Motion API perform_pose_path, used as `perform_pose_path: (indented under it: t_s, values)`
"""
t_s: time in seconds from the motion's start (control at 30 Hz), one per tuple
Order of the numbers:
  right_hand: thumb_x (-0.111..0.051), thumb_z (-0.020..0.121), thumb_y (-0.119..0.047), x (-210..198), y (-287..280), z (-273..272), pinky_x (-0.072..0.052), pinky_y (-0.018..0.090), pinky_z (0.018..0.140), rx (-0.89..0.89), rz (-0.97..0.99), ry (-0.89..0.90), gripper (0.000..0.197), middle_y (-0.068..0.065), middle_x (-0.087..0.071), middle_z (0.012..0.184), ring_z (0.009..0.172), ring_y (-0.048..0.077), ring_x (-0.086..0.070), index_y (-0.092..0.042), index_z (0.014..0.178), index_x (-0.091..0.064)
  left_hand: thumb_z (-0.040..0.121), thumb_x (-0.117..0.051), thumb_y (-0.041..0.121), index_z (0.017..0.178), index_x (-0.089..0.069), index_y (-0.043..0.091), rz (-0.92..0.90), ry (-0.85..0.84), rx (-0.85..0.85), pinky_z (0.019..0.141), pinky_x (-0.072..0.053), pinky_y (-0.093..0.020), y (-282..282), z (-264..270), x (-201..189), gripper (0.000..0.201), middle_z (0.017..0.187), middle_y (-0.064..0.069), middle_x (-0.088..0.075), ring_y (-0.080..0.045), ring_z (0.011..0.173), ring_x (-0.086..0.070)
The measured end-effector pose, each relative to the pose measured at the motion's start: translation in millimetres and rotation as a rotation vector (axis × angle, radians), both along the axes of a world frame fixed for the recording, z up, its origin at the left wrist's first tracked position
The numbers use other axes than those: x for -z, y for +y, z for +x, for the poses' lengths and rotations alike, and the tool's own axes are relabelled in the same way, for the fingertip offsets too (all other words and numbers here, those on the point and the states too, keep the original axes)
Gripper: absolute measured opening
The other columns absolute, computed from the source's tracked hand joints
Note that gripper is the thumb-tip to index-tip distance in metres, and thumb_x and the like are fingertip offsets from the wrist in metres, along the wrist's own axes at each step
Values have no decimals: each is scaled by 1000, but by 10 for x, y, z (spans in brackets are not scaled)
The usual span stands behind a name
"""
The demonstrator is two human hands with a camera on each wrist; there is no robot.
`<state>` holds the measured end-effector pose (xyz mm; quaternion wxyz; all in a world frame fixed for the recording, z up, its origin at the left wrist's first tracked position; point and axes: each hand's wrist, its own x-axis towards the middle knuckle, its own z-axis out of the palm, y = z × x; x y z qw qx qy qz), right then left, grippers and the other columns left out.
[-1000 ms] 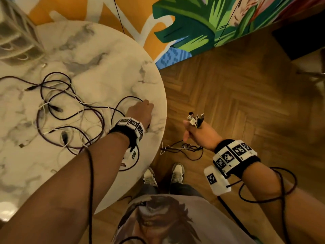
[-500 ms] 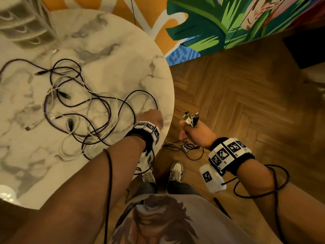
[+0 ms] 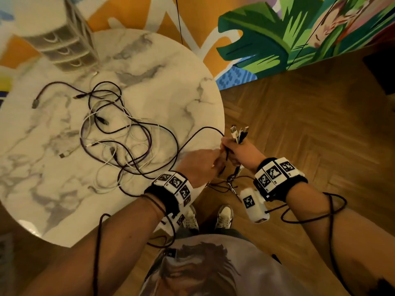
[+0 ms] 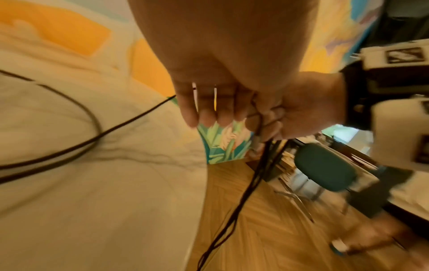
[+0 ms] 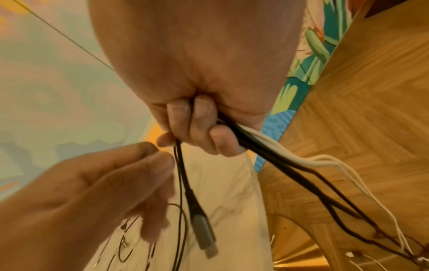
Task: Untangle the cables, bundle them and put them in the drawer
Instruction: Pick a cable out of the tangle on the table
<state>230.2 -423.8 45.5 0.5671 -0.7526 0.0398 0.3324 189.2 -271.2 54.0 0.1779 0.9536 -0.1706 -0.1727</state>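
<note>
Here, at the edge of a round marble tabletop (image 3: 171, 82), a person's two hands meet over a single black cable (image 3: 188, 142). The right hand (image 3: 241, 154) is clenched around a sheaf of black and white leads, their plugs (image 3: 239, 133) fanned upward above the fist, seemingly so the freed ends stay sorted and out of the muddle, while their lengths trail down toward the wooden floor (image 3: 310, 124). In the right wrist view, a black lead with a grey plug (image 5: 204, 234) hangs from between that hand's fingers (image 5: 178, 117). The left hand (image 3: 201, 165) reaches across, its thumb and fingertips closing in on the black cable right beside the right fist; whether it truly pinches the strand cannot be told. That cable arcs back onto the tabletop into the remaining tangle (image 3: 115, 137) of black, purple and white cables, which lies loose near the middle. The small drawer unit (image 3: 62, 48) stands at the far edge, its drawers apparently closed, so bundling and stowing look some way off.
</note>
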Motion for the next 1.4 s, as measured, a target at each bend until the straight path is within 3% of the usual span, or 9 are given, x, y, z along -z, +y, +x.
perform_pose_path:
  t_s: [0.1,0.3,0.47,0.67,0.8,0.97,1.17,1.3,1.4]
  values:
    - [-41,100,-34,-131,92,-67,-29,26,47,-129,-56,-52,42,-9,-39,45,39,6,-33,-17,64,-51,92,-48,45,114,-44,17,-2,-107,-303,65,-42,-33,248,86,7,36,91,-6,-64,-27,82,-60]
    - [-43,99,-35,-365,215,-213,-30,15,41,-454,-91,-10,41,-4,-40,51,39,4,-33,-13,68,-57,98,-33,37,111,-58,18,220,84,-324,74,-46,-37,555,125,97,34,106,-14,-65,-36,95,-61]
    - [-45,95,-47,-187,87,-165,-53,43,72,-286,-278,-234,41,14,-67,88,77,30,-63,-11,98,-65,96,-35,16,104,-63,10,588,27,-59,71,-39,-33,554,94,-180,31,108,-11,-64,-32,99,-61]
    - [-48,96,-26,-289,413,-127,-48,38,72,-439,-365,-267,20,9,-65,83,72,23,-56,-17,84,-62,97,-35,20,106,-62,13,583,26,20,70,-37,-31,207,163,-372,29,110,-8,-63,-30,100,-60]
    - [-45,97,-22,-354,95,-41,-37,27,54,-248,-322,-247,23,-4,-53,66,55,11,-45,-27,75,-53,97,-37,27,101,-60,12,448,84,-67,65,-40,-33,528,127,-201,28,104,-11,-63,-33,92,-61]
    - [-45,95,-31,-237,-484,195,-33,32,57,54,-415,-235,29,0,-49,63,61,21,-45,-24,69,-53,99,-33,39,112,-57,14,434,212,-238,82,-47,-40,1269,-51,82,38,112,-13,-55,-33,102,-53]
    - [-45,96,-24,-318,-206,105,-45,26,67,283,-278,-434,26,-1,-63,96,75,10,-56,-17,114,-63,100,-27,41,107,-60,16,330,139,-225,81,-45,-37,1210,-81,-151,42,109,-11,-62,-31,102,-56]
    - [-49,96,-28,-476,439,-64,-48,34,92,-119,-185,-502,27,1,-64,118,105,18,-60,-16,117,-59,101,-27,40,108,-59,18,322,43,-85,69,-46,-35,785,4,-373,39,99,-10,-64,-33,89,-61]
    - [-45,98,-26,-403,643,-149,-49,40,80,-317,-198,-306,25,5,-68,90,82,22,-62,-22,84,-65,100,-29,40,104,-60,19,297,32,-43,66,-47,-35,600,25,-460,37,89,-9,-61,-31,82,-61]
